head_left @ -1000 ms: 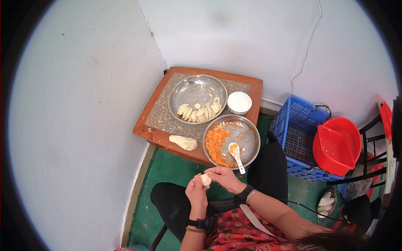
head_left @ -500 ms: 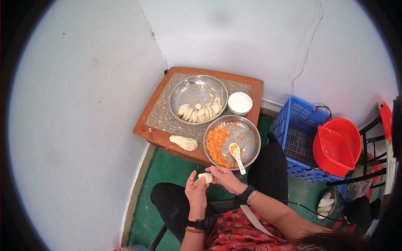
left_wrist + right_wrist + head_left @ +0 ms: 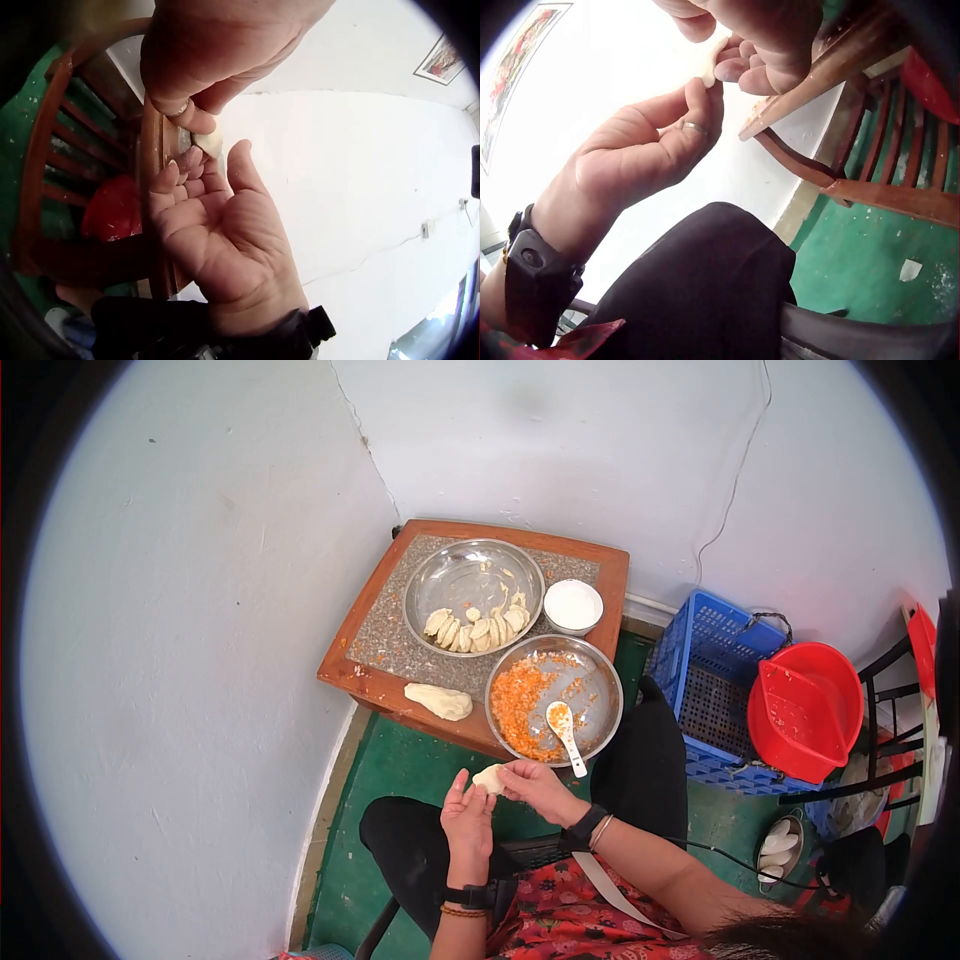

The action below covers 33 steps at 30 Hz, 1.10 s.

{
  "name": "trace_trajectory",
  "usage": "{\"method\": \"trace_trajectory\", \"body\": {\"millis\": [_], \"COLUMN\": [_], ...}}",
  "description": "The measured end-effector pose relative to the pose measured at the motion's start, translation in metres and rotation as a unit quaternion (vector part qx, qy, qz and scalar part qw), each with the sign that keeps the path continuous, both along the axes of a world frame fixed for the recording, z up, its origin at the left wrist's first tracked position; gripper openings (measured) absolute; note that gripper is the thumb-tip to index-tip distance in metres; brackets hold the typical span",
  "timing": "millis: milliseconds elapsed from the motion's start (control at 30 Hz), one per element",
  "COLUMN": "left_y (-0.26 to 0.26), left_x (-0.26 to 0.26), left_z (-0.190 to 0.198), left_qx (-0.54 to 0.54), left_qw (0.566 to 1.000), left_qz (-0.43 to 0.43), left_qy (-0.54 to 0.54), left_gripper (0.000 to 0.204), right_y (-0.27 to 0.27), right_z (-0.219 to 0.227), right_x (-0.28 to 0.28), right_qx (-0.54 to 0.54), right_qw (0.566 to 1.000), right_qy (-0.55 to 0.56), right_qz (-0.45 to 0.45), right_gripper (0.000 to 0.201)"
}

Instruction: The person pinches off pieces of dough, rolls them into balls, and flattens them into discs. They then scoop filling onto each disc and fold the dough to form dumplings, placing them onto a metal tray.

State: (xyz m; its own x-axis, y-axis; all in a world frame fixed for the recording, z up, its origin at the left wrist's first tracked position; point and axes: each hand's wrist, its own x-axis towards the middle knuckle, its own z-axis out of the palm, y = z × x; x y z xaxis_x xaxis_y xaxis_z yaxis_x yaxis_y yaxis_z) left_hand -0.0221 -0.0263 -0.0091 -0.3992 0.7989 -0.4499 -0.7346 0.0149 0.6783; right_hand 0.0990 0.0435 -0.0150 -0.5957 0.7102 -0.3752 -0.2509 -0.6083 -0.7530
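Observation:
A small pale piece of dough (image 3: pixel 489 779) is between the two hands, in front of the table. My right hand (image 3: pixel 535 788) pinches its edge between thumb and fingers, as the right wrist view also shows. Palm up, my left hand (image 3: pixel 221 229) touches the dough from below with its fingertips, its thumb standing away. Right behind the hands, a steel bowl (image 3: pixel 605 700) holds chopped orange filling (image 3: pixel 518 703) and a white spoon (image 3: pixel 566 736). A larger lump of dough (image 3: pixel 440 701) lies on the table's front edge.
On the wooden table (image 3: pixel 350 678) stand a steel basin (image 3: pixel 440 575) with several dumplings (image 3: pixel 482 632) along its near side and a bowl of white powder (image 3: pixel 573 605). Right of it are a blue crate (image 3: pixel 690 650) and a red basin (image 3: pixel 805 705). Walls border the table.
The left thumb and fingers have spread from the dough. The right hand has shifted a little along its edge, and the dough has turned slightly.

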Motion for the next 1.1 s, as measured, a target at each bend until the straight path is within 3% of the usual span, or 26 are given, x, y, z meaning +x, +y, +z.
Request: {"method": "trace_trajectory", "body": {"millis": [567,667,800,867,1000,1100], "left_y": [-0.001,-0.003,-0.001,-0.005,-0.003,-0.003], "left_x": [-0.004,-0.009,-0.011,-0.008,-0.003,-0.003], "left_z": [0.001,0.016,0.017,-0.002,-0.004,0.002], "left_qx": [0.005,0.02,-0.043,-0.039,-0.025,-0.034], "left_qw": [1.0,0.991,0.991,0.991,0.995,0.995], "left_qz": [-0.02,-0.038,-0.095,-0.124,-0.083,-0.081], "left_qy": [-0.022,-0.13,-0.083,0.006,-0.045,-0.04], "left_gripper": [0.045,0.038,0.023,0.016,0.014,0.014], "right_y": [0.0,0.0,0.002,0.002,0.003,0.0], "right_z": [-0.003,-0.002,0.0,-0.011,-0.007,0.002], "right_x": [-0.001,0.0,0.003,0.0,0.001,0.001], "right_qx": [0.02,0.044,0.063,-0.009,-0.07,0.055], "right_qw": [1.0,0.999,0.996,0.999,0.994,0.998], "right_qy": [-0.002,-0.001,-0.01,0.047,0.08,0.013], "right_qz": [-0.006,0.009,0.057,0.026,-0.009,0.023], "right_gripper": [0.022,0.025,0.027,0.026,0.024,0.024]}}
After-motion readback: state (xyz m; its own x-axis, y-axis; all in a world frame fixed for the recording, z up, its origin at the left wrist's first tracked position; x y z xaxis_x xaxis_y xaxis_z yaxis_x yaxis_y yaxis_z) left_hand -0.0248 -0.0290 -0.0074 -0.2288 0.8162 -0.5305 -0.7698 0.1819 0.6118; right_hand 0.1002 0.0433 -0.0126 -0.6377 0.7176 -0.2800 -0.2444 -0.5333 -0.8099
